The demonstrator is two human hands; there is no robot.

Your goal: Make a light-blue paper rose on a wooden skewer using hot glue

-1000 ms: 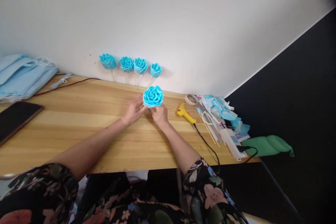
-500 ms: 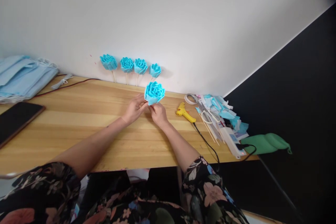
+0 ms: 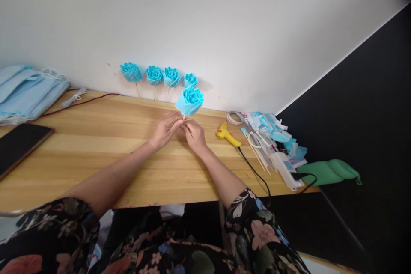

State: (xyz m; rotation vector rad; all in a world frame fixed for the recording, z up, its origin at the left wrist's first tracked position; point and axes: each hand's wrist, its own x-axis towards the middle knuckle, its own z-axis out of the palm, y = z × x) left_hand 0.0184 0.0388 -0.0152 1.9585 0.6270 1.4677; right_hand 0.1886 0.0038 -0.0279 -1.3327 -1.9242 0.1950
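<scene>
A blue handmade flower (image 3: 190, 101) on a thin pale stick stands upright above the tabletop, its bloom tilted slightly to the right. My left hand (image 3: 166, 129) pinches the stick just below the bloom. From the other side my right hand (image 3: 194, 135) closes on the same stick, the fingertips of both hands meeting there. The lower part of the stick is hidden behind my fingers. Behind it, several similar blue flowers (image 3: 154, 75) on sticks lean in a row against the wall; the rightmost is partly covered by the held one.
Right of my hands lies a yellow glue gun (image 3: 228, 135) with a black cord. Beyond it are scissors (image 3: 256, 139), thin sticks (image 3: 258, 154), fabric scraps (image 3: 272, 126), a power strip (image 3: 288, 172) and a green pouch (image 3: 327, 171). Face masks (image 3: 28, 94) and a phone (image 3: 22, 145) lie left.
The held flower has risen a little and tipped, so more of its side and a bit of stick now show. Both hands keep their hold on it; the view has shifted slightly.
</scene>
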